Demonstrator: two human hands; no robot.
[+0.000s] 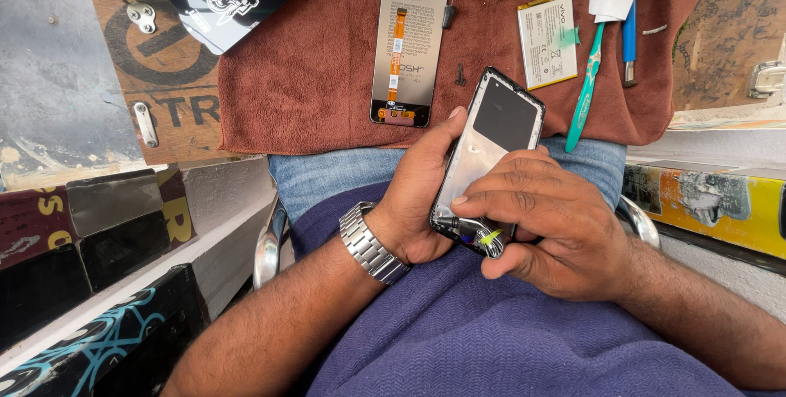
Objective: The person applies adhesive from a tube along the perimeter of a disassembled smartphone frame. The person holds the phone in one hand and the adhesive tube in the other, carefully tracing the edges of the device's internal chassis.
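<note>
The phone frame (pixel 490 151) sits tilted over your lap, near the bench edge. Your left hand (pixel 419 192) has its grip closed around the frame's left side and back. Your right hand (pixel 550 221) pinches together at the frame's lower end. On the towel (pixel 311 69) beyond lie a screen (pixel 408 47) and battery (pixel 547 38).

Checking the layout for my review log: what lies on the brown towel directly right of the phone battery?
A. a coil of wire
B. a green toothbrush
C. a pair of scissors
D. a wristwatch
B: the green toothbrush lies slanted just right of the battery on the towel.
</note>
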